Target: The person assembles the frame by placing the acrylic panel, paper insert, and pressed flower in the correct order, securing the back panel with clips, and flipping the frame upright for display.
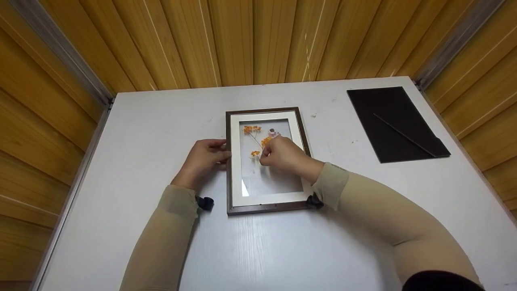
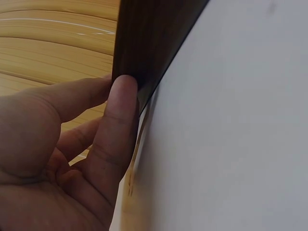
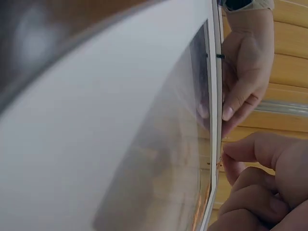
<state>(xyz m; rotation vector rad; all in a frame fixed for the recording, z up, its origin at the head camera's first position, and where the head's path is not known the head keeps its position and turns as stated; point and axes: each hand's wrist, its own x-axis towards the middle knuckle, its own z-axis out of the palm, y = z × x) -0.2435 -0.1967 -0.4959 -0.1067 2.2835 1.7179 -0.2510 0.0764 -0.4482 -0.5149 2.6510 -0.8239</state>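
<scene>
A brown picture frame (image 1: pixel 268 209) with a white inner mat lies flat on the white table. Through its window show dried orange flowers (image 1: pixel 252 129) on thin stems and a small pink flower (image 1: pixel 272 132). My left hand (image 1: pixel 202 161) holds the frame's left edge; in the left wrist view its fingers (image 2: pixel 120 101) bear on the brown side. Over the window, my right hand (image 1: pixel 284 155) pinches at a dried flower stem, with thumb and forefinger together. The pinched part is mostly hidden; the right wrist view shows orange specks close to the fingertips (image 3: pixel 230 149).
A black backing board (image 1: pixel 363 117) with a slanting flap, the stand, lies at the right rear of the white table (image 1: pixel 161 121). Yellow wood-panelled walls (image 1: pixel 234 44) rise behind and on both sides. Dark straps with small devices sit at both wrists.
</scene>
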